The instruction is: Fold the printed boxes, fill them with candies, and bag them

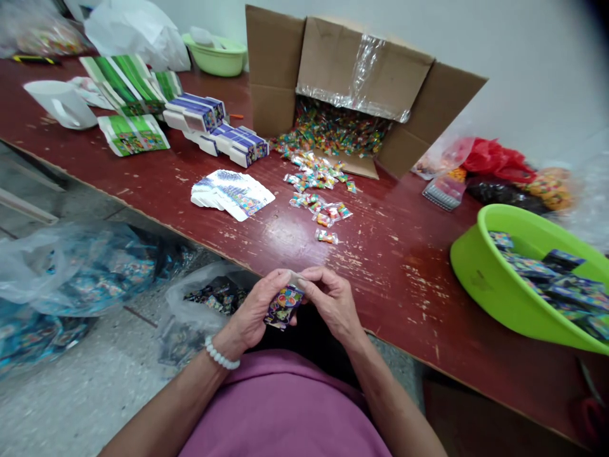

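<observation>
A small dark printed box [284, 306] with colourful pictures is held upright just off the table's front edge. My left hand [263, 300] is wrapped round its side, a beaded bracelet on the wrist. At the top end of the box, the fingers of my right hand [332, 298] pinch the pale flap. Beyond my hands, wrapped candies [326, 236] lie in a loose trail on the table. Flat printed cartons [233, 192] are fanned out to the left of them. Whether anything is inside the held box cannot be seen.
A cardboard box [273, 70] lies open on its side, spilling candies. Stacks of purple cartons [219, 127] and green cartons [136, 133] stand at left, near a white mug [59, 105]. A green basin [469, 279] of filled boxes sits right. Plastic bags [181, 304] lie below the table edge.
</observation>
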Demonstrator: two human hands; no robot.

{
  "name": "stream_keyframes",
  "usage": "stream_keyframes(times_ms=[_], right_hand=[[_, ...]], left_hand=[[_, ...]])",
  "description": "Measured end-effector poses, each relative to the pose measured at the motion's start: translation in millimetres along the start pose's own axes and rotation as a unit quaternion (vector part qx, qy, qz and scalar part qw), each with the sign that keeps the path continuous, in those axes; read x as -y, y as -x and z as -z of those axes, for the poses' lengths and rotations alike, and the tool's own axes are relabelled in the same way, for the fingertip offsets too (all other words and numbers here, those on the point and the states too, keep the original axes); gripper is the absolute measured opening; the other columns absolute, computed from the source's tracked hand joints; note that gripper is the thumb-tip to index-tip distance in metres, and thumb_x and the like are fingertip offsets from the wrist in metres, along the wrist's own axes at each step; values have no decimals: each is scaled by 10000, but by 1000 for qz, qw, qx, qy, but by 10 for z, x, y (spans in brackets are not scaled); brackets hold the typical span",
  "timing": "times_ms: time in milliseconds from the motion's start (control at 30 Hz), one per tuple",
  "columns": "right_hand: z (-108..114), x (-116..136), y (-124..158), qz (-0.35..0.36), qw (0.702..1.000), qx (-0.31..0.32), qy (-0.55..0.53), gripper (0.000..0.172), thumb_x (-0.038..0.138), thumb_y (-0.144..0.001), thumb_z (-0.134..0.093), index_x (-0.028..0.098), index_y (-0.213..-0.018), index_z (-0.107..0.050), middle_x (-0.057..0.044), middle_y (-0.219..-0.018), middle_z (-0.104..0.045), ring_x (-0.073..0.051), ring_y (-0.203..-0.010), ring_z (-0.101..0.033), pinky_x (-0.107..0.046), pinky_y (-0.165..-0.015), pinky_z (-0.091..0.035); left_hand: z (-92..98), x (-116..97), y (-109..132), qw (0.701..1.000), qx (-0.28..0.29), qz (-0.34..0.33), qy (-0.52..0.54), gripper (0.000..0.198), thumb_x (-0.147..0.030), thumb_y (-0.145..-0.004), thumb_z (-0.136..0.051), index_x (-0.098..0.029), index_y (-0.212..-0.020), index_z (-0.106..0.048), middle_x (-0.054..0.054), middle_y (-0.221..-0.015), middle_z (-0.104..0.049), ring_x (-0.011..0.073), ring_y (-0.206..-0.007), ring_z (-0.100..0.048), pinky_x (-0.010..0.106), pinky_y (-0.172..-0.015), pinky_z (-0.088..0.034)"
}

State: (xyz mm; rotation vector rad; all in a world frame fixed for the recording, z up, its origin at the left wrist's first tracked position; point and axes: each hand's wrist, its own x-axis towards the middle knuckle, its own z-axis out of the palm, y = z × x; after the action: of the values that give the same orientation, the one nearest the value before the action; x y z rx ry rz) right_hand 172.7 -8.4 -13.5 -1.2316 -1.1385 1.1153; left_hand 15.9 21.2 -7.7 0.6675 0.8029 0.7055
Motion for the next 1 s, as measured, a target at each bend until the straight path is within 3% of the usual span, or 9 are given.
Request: stream_keyframes(times_ms=[133,233,433,533,700,833,1000], right_hand=[[44,30,-1,61,993,50,83,186,385,-912,-643,256,-936,-774,-39,-923,-739,-144,-625,-638,-279,-593,-542],[46,77,1,61,991,56,108,227,379,-924,-614,231,-852,-770,-49,-892,-743,-162,-675,-654,-283,-615,-541],[-21,74,-55,-32,997,14,66,115,309,-759,-763,201,-770,-726,-11,-744,-729,-148,-629,-657,-261,-601,-522],[-24,58,-102,-89,996,24,6,150,316,-727,-786,187,-739,-711,-2,-670,-715,-132,-562,-633,-251,-561,-498],[-26,98,-92,-79,996,36,-38,163,324,-729,-795,193,-696,-704,4,-719,-727,-125,-598,-637,-241,-572,-504],[-40,86,-22,-53,997,45,-16,164,377,-824,-724,218,-851,-752,-16,-879,-753,-148,-712,-665,-278,-677,-536],[-95,-7,13,-36,999,1,2,163,342,-810,-747,230,-929,-745,-30,-951,-753,-176,-806,-686,-314,-778,-554]], left_hand=[[30,-19,-17,992,25,84,93,357,-484,-904,-612,-144,-997,-670,51,-727,-691,150,-513,-634,250,-419,-543],[25,-35,-16,989,21,90,112,381,-481,-939,-554,-140,-1051,-683,66,-759,-701,164,-545,-652,270,-422,-558],[-6,10,-10,999,-31,16,2,473,-526,-922,-558,-175,-1208,-696,83,-964,-729,141,-605,-648,223,-440,-537],[17,32,-22,1000,-17,10,-15,587,-614,-925,-487,-171,-1258,-683,110,-1033,-732,168,-675,-658,227,-452,-534],[32,23,-43,999,-25,25,-6,561,-577,-888,-582,-150,-1231,-702,108,-919,-750,151,-582,-640,218,-434,-505],[19,-4,-71,998,-35,35,33,478,-497,-873,-631,-125,-1155,-734,94,-843,-754,146,-531,-635,221,-418,-494],[25,13,-93,996,-66,36,55,338,-400,-843,-676,-132,-1037,-741,33,-709,-716,141,-461,-614,244,-391,-513]])
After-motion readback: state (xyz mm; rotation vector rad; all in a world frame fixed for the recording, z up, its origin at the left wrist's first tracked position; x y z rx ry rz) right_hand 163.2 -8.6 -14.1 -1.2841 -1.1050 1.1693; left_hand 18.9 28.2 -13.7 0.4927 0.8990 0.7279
